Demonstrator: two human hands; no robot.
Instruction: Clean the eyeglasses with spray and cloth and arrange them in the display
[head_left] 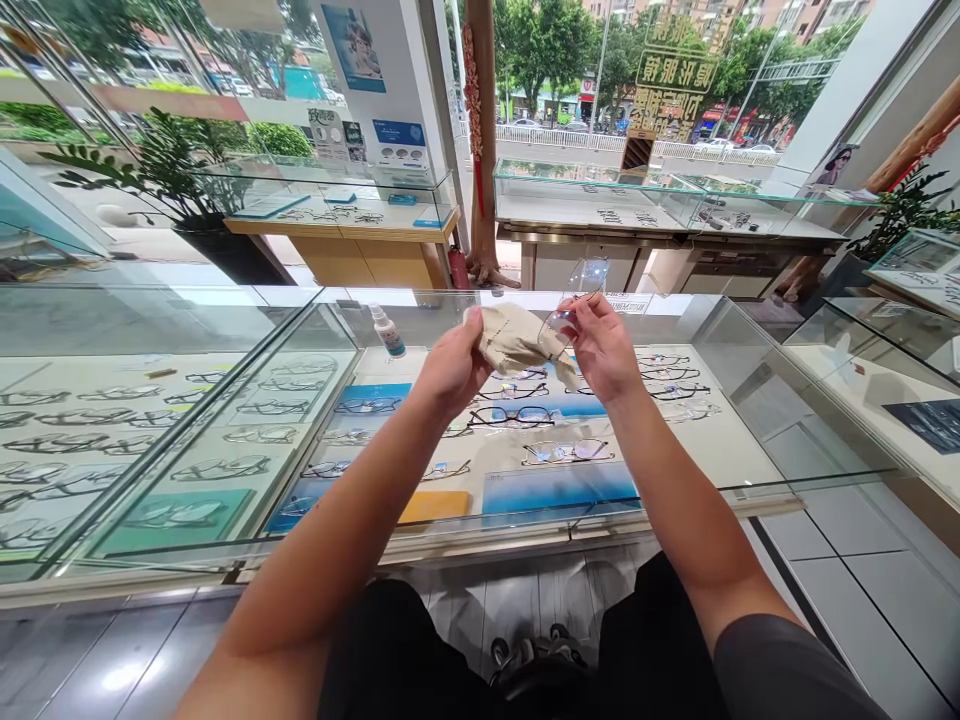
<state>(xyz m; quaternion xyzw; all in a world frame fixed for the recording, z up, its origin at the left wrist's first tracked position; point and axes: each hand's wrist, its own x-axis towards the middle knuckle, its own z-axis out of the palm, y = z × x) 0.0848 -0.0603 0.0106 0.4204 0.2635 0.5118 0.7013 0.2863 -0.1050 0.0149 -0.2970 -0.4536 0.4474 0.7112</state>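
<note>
My left hand (pixel 454 368) is closed on a beige cloth (pixel 514 338), which spreads out to the right above a glass display case. My right hand (pixel 606 350) pinches a pair of thin-framed glasses (pixel 589 272) near the middle of the frame. One lens stands up above my fingers, and the other is lower, beside the right end of the cloth. The two hands are apart, with the cloth and the glasses between them. A white spray bottle (pixel 388 332) stands upright on the case to the left of my left hand.
Rows of glasses (pixel 512 416) lie inside the display case (pixel 570 520) below my hands, with blue and yellow panels. Another case (pixel 150 460) adjoins at the left. Further cases (pixel 341 205) and potted plants stand by the windows.
</note>
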